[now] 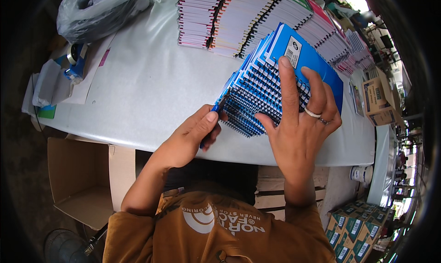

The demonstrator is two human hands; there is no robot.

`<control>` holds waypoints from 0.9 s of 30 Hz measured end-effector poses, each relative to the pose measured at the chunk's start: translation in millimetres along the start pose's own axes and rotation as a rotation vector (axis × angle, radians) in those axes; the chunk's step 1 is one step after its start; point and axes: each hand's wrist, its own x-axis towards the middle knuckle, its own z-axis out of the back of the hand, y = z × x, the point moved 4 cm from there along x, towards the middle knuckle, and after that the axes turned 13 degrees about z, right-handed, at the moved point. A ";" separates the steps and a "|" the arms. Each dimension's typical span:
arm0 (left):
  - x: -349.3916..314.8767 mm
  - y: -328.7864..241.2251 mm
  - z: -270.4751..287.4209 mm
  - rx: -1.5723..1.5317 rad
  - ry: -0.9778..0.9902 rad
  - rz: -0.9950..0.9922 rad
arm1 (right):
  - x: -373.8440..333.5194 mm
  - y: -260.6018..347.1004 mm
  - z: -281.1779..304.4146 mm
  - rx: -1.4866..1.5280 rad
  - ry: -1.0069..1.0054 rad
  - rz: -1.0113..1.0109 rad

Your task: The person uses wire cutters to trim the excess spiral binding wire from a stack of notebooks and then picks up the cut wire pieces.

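Observation:
A tall stack of blue spiral notebooks [321, 56] stands on the table in front of me, its black wire bindings facing me. My left hand [195, 130] is closed round blue-handled pliers [215, 108], whose dark jaws are at the left end of the wire bindings. The fingers partly hide the handles. My right hand [298, 120], with rings on it, is spread open over the stack. Its index fingertip reaches the white label [293, 52] on the top cover, and the thumb is by the bindings.
More spiral-bound books [239, 15] stand in rows along the far side of the silvery table [151, 79]. At the left are a grey plastic bag [101, 15] and a tape dispenser [76, 63]. Cardboard boxes stand at lower left [82, 171] and right [379, 97].

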 end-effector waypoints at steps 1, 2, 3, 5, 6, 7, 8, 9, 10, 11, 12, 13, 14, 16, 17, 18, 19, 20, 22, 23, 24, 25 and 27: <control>-0.6 -0.8 0.8 0.193 -0.150 -0.111 | 0.0 1.0 -0.7 0.004 -0.004 0.002; -3.6 -4.3 -0.4 0.386 -0.300 -0.222 | 0.9 2.2 -1.1 -0.003 -0.014 0.003; -10.0 -8.8 -4.8 0.607 -0.486 -0.236 | 1.2 3.0 -2.0 -0.009 -0.019 0.003; -5.7 -6.9 -9.5 0.618 -0.500 -0.215 | 1.2 3.6 -3.9 -0.012 -0.019 0.003; -3.2 -6.1 -9.9 0.623 -0.509 -0.209 | 1.7 2.2 -4.0 -0.013 -0.019 0.004; -1.9 -3.5 -8.3 0.560 -0.441 -0.223 | 2.1 1.4 -4.3 -0.013 -0.019 0.005; 2.6 4.7 -5.8 0.283 -0.215 -0.162 | 2.3 2.1 -4.3 -0.015 -0.023 0.005; 6.1 11.3 -4.6 0.006 0.017 -0.097 | 0.8 3.2 -4.5 -0.019 -0.021 0.004; 7.3 13.1 -8.2 -0.271 0.248 -0.028 | -0.3 3.5 -4.9 -0.022 -0.019 0.002; 2.7 13.4 -11.6 -0.400 0.331 0.058 | -0.8 2.7 -5.3 -0.032 -0.025 0.010; 1.2 15.8 -13.3 -0.444 0.373 0.078 | -1.0 2.4 -5.8 -0.036 -0.033 0.019; 0.1 18.7 -14.7 -0.488 0.415 0.097 | -1.3 2.3 -6.1 -0.041 -0.040 0.028; -0.4 20.8 -16.1 -0.531 0.457 0.117 | -1.6 2.2 -6.3 -0.041 -0.037 0.030; 1.8 21.9 -18.1 -0.650 0.469 0.148 | -1.2 2.1 -6.5 -0.040 -0.036 0.033; 2.5 22.1 -18.7 -0.709 0.475 0.163 | -1.3 2.5 -6.5 -0.037 -0.040 0.035; 3.1 23.3 -17.3 -0.654 0.470 0.183 | -1.7 2.0 -6.5 -0.038 -0.042 0.036; 2.8 24.4 -13.7 -0.599 0.464 0.203 | -2.0 1.5 -6.6 -0.038 -0.044 0.037; 2.2 24.3 -12.1 -0.544 0.458 0.222 | -2.3 1.1 -6.6 -0.041 -0.048 0.038; -2.1 10.5 -7.8 0.127 -0.077 0.028 | -2.4 2.7 -7.5 -0.041 -0.054 0.041; -3.5 8.0 -8.0 0.377 -0.303 -0.105 | -2.3 3.1 -8.3 -0.036 -0.049 0.047; -7.5 2.6 -9.3 0.628 -0.529 -0.241 | -2.2 2.7 -8.1 -0.032 -0.047 0.053; -7.4 3.3 -10.8 0.611 -0.498 -0.180 | -2.1 2.5 -7.9 -0.028 -0.044 0.059; -0.4 17.4 -11.6 0.248 -0.179 -0.115 | -2.5 2.7 -7.1 -0.033 -0.018 0.064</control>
